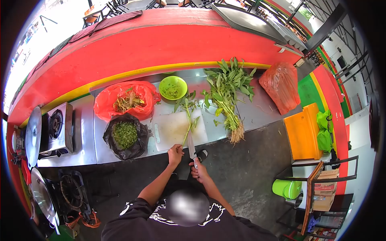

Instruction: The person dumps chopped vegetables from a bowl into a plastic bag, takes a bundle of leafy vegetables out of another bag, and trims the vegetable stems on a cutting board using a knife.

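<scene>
My left hand [175, 155] is closed at the near edge of the white cutting board [173, 124], pinching the lower end of a leafy green stalk [189, 114]. The stalk lies across the board, its leaves pointing away from me. In my right hand [199, 171] is a kitchen knife [191, 146], gripped by the handle, with its blade pointing forward beside the stalk's lower end. Whether the blade touches the stalk I cannot tell. Right of the board lies a large bunch of leafy greens [227, 90], roots toward me. A green bowl [173, 87] behind the board holds some leaves.
Left of the board are a red plastic bag [105, 105] with roots and stems and a black bag [140, 138] of chopped greens. A gas stove [60, 130] stands far left. Another red bag [281, 88] sits at the right end, near an orange box [299, 132].
</scene>
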The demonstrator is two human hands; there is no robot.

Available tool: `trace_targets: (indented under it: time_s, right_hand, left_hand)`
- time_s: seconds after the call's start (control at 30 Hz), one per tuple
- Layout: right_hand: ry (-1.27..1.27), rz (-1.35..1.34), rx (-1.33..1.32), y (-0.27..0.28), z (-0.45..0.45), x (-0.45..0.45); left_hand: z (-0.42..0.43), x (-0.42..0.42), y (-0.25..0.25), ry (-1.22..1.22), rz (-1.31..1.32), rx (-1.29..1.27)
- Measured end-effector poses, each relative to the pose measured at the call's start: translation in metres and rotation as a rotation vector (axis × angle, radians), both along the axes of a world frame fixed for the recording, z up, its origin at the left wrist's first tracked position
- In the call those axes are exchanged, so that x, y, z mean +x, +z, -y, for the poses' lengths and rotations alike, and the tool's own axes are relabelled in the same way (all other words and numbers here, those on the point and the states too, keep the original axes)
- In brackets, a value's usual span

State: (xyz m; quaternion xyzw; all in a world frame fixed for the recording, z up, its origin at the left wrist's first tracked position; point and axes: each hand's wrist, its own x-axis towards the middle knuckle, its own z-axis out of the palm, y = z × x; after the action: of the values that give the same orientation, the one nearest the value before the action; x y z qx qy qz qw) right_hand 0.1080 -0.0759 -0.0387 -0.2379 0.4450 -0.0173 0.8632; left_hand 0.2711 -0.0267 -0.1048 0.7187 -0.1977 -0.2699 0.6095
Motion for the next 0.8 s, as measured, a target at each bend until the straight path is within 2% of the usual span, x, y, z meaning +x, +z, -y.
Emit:
trace_targets:
  time_s: [0.07,0.1,0.17,0.37,0.47,0.6,0.67,0.8]
  right_hand:
    - [0.057,-0.149,-0.151,0.002,-0.004,0.004]
    - [0.053,-0.151,-0.152,0.001,-0.005,0.004]
    - [0.083,-0.209,-0.312,-0.001,-0.007,0.005]
    - [0.099,-0.258,-0.423,-0.003,-0.008,0.007]
    - [0.108,-0.255,-0.402,-0.015,-0.006,0.004]
    - [0.106,-0.214,-0.355,-0.009,-0.003,0.002]
    - [0.117,-0.171,-0.298,-0.004,0.000,0.001]
    - [0.125,-0.144,-0.285,-0.006,0.003,-0.003]
  left_hand:
    - [-0.001,0.000,0.000,-0.024,0.013,0.011]
    - [-0.001,0.001,0.001,-0.029,0.012,0.010]
    - [-0.002,0.003,0.002,-0.047,-0.040,-0.016]
    - [-0.008,0.010,-0.004,-0.050,-0.133,-0.039]
    - [-0.012,0.013,-0.007,-0.015,-0.013,0.021]
    - [-0.013,0.015,0.022,-0.036,0.081,0.089]
    - [-0.013,0.017,0.023,-0.058,0.304,0.121]
    - [-0.006,0.019,0.039,-0.081,0.094,0.094]
